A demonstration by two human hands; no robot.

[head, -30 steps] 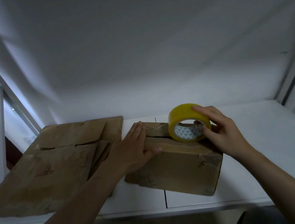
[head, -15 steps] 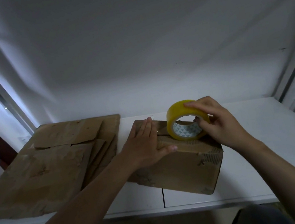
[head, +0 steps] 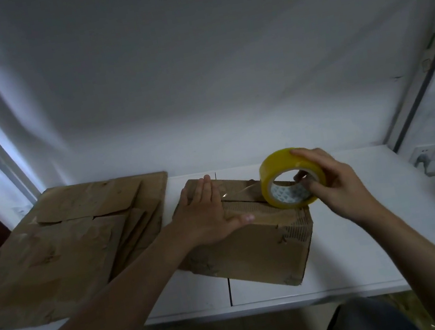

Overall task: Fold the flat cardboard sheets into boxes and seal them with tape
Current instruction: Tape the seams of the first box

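**boxguy:** ok so where's everything sitting right now?

**tapefan:** The box [head: 253, 248] is mid-frame on the white table [head: 348, 266], with its flaps down. The left hand [head: 208, 218] lies flat on the left part of the top, fingers straight. It's pressing the flaps and what looks like the tape's free end. The right hand [head: 338, 187] is wrapped round the yellow tape roll [head: 273, 164], fingers over the outer rim and tips tucked into the core. The roll stands on edge at the right end of the box top.

**boxguy:** and the seam?

**tapefan:** It runs left to right across the frame, from under the left hand toward the roll, dipping a little to the right. A shiny strip of tape [head: 240, 189] stretches between the two hands, roughly on that line. So the roll sits right of the pinned end, and the box's right edge is just past it.

**boxguy:** so next is just pull right?

**tapefan:** That's my guess. The right hand is nearer that edge and the left is the anchor. The pull needs to follow the seam or the strip drifts onto one flap. It's too dim to tell if the tape is fully stuck down.

**boxguy:** other sheets?

**tapefan:** There's a flat stack [head: 60, 248] at the left of the frame, beside the box.
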